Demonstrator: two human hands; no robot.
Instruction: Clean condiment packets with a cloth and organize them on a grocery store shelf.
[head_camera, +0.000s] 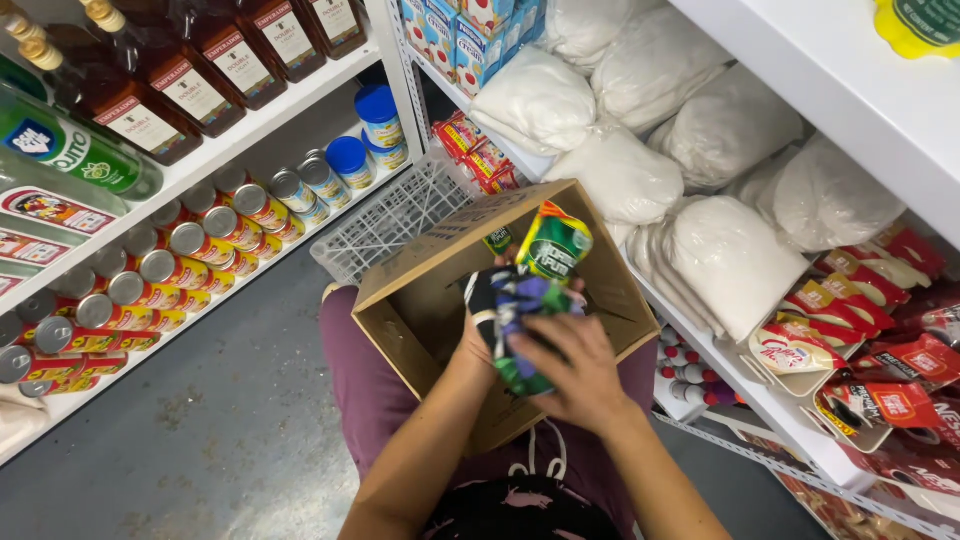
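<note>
Snack packets (530, 300), green and dark, are held in a bunch over an open cardboard box (420, 300) resting on the lap. The bunch is gripped from beneath by the left hand (478, 340), while the right hand (575, 375) is laid over it with fingers curled around the packets. White sacks (730, 250) are stacked on the shelf (760, 400) alongside.
</note>
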